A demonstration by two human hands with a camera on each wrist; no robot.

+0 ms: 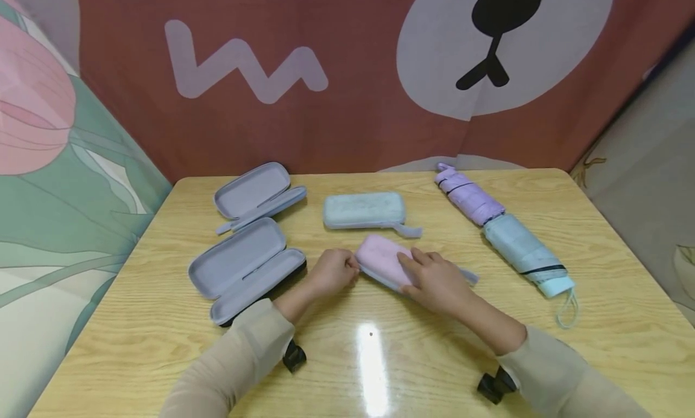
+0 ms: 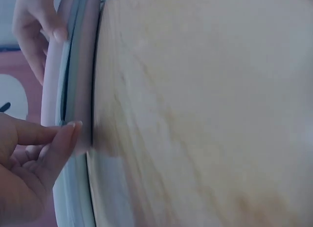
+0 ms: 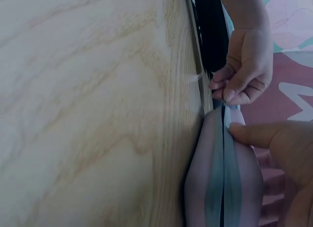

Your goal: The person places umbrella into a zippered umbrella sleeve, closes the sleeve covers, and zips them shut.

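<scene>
A: The left hand (image 1: 332, 270) and the right hand (image 1: 437, 283) are near each other but apart, and between them we see a pink, oblong, soft-looking case (image 1: 380, 258).

B: We find the left thumb and forefinger pinching the case's blue-grey fabric zip (image 3: 231, 178) at its left end. Its slider is too small for us to make out.

A: The right hand grips the case from above, thumb on the near side, fingers across the lid. In both wrist views we notice a dark slit along the zip.

B: Where do we place that case?

A: Around the middle of the pale, wood-grained table (image 1: 326, 370), lying aslant, its left end farther from us. A grey-blue strap (image 1: 468, 276) shows beyond the right hand.

B: Just behind it we have a closed, pale-blue, oblong case (image 1: 364, 210).

A: To the left we count two more, both open with smooth grey insides: a far open case (image 1: 252, 192) and a near open case (image 1: 239, 258), beside the left forearm.

B: On our right, a folded purple fabric umbrella (image 1: 471, 198) lies end to end with a folded pale-blue fabric umbrella (image 1: 521, 249). Whether they touch, we cannot tell.
</scene>
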